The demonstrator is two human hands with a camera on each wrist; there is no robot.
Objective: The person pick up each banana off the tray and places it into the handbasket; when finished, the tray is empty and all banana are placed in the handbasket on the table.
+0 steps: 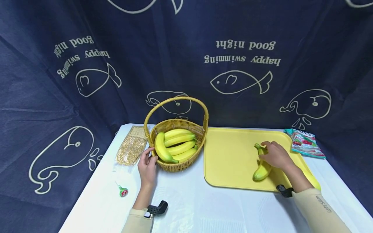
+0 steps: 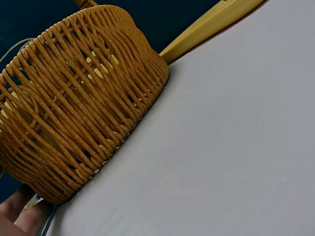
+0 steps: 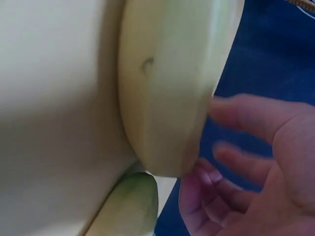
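Two sleeved forearms are reaching in over the near edge of the white desk [image 1: 204, 210], which is standing against a navy curtain [image 1: 186, 64] printed with fish and whales. The left hand [image 1: 147, 166] is resting against the near left wall of the basket [image 1: 177, 166], fingers loosely bent, gripping nothing. The right hand [image 1: 275, 155] is lying over a banana [image 1: 262, 170] on the yellow tray [image 1: 230, 158] at the desk's right side, fingers curling round it. More bananas [image 1: 175, 145] are filling the basket. A grain bag [image 1: 131, 149] and a lollipop [image 1: 123, 191] are lying toward the left edge, a snack packet [image 1: 304, 142] at the far right corner. The left wrist view is showing the basket's weave [image 2: 78, 108] close up; the right wrist view is showing blurred fingers [image 3: 246, 118] beside the peel [image 3: 167, 83].
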